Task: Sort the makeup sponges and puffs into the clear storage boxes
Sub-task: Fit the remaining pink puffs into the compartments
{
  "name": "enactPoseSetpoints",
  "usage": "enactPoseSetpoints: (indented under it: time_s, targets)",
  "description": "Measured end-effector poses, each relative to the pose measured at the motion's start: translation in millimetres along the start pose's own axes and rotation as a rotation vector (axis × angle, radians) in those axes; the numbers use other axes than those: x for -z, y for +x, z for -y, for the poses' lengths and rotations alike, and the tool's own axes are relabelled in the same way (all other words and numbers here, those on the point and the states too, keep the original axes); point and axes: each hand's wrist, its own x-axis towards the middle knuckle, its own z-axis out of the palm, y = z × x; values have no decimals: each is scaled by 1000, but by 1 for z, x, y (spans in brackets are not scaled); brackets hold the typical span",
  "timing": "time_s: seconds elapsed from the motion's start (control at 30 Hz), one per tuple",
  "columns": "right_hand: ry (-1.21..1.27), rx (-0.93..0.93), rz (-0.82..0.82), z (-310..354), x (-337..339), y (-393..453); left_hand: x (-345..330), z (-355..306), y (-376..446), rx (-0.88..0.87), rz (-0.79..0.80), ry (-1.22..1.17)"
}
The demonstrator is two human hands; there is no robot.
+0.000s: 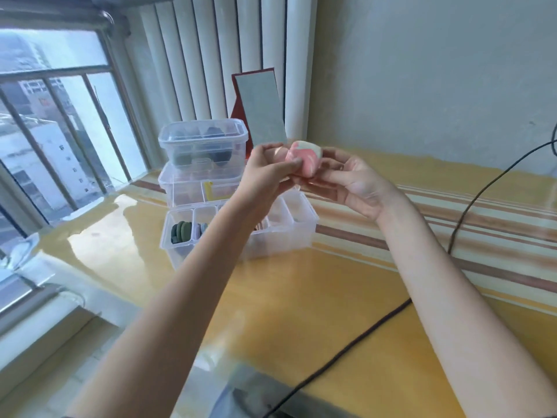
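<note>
Sponge (303, 159), pink-and-white, pinched by left hand (268, 170) and right hand (352, 182); lower it gently into divided box (301, 224) at 6 o'clock

Barred window (54, 122) left; yellow glossy table (301, 297).
</note>
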Motion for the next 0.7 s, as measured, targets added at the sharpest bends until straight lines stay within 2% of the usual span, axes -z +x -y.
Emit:
enactPoseSetpoints:
  time_s: [0.1,0.27,0.43,0.53,0.63,0.7]
  targets:
    - [-117,8,-18,0,-26,16,33,-3,-1,-15,-11,-155]
    - [-160,-39,22,-11,-38,31,56,6,-9,-1,13,-255]
    - [-445,-77,-64,-27,-39,38,58,16,-9,38,-222,-222]
    - [-554,-52,63,-20,-33,35,64,18,-5,0,-347,-323]
    - [-882,27,190,-12,-28,32,58,21,-5,0,-325,-202]
    - [-1004,14,242,-12,-32,32,54,20,-5,5,-312,-121]
